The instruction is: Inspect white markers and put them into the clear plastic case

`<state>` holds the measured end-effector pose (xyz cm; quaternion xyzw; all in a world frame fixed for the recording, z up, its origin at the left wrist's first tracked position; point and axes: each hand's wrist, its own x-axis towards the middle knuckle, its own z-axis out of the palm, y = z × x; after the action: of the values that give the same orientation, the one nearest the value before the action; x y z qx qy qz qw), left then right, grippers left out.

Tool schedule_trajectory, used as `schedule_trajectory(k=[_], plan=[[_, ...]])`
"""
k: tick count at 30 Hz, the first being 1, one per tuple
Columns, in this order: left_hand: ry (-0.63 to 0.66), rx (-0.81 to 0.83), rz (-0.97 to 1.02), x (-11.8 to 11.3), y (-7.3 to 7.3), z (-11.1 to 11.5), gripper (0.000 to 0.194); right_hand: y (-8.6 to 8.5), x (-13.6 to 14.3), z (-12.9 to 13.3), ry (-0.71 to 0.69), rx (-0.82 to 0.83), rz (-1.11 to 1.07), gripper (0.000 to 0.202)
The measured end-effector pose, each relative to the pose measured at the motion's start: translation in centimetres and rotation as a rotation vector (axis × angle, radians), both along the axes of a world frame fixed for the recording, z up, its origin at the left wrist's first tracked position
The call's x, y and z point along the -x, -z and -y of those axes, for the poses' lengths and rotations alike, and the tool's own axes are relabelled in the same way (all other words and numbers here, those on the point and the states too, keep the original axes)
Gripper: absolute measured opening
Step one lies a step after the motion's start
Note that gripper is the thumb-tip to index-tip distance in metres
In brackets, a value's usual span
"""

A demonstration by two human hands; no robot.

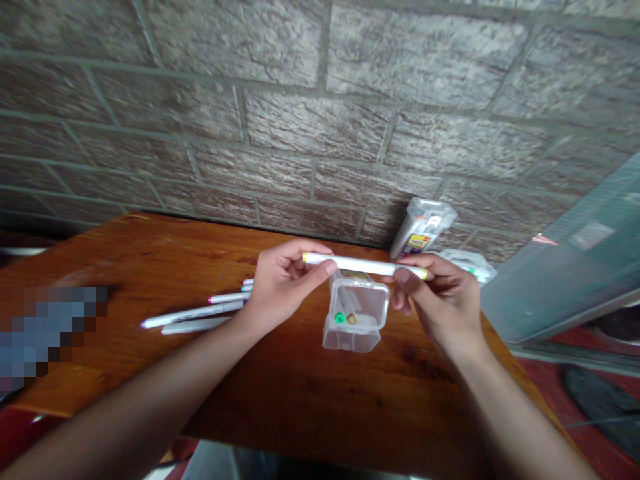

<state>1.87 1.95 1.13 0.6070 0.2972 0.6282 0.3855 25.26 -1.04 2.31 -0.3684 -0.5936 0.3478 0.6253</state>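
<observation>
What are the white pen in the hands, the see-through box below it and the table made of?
The white pen looks like plastic, probably smooth: its barrel is straight and evenly white. The see-through box seems to be clear, shiny plastic, since light passes through and its edges gleam. The table looks like wood, perhaps varnished: brown grain, dark spots and a slight shine show.

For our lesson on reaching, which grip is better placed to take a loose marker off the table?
Probably the left grip: the loose markers lie on its side, while the right grip is across the clear case. Both hold the yellow-ended marker, though.
</observation>
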Motion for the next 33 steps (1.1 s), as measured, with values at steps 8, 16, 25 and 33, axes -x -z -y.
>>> schedule_trajectory(k=[8,16,25,33], plan=[[0.012,-0.022,-0.012,-0.05,0.01,0.17,0.016,-0.06,0.14,-0.07,0.011,-0.012,-0.012,0.02],[0.016,-0.021,-0.006,-0.2,-0.01,0.04,0.018,-0.09,0.16,-0.09,0.001,0.007,-0.012,0.018],[0.083,0.014,-0.004,0.31,0.54,-0.26,0.022,0.18,-0.24,-0.27,-0.041,0.012,-0.082,0.017],[0.04,-0.016,-0.011,0.02,0.55,-0.23,0.017,0.18,0.07,-0.11,-0.043,0.005,-0.071,0.016]])
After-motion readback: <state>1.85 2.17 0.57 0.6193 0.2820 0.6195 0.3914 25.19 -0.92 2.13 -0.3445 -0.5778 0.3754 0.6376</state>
